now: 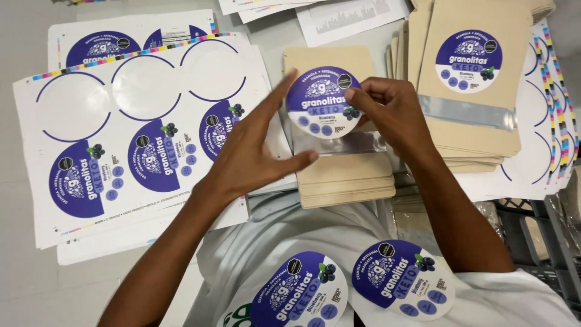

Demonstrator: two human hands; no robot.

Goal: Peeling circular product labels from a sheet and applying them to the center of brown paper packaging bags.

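two round purple-and-white stickers rest on the person's white shirt at the near edge of the view, side by side. above them, the left hand spreads open-fingered, its fingertips touching the left rim of a round purple sticker, while the right hand pinches that sticker's right rim between thumb and fingers. the sticker sits over the upper part of the top tan pouch on a small stack, above the pouch's clear window strip. to the left lies a white sticker sheet with several circles already peeled off. to the right, farther back, a taller stack of labelled pouches already bears the same round sticker.
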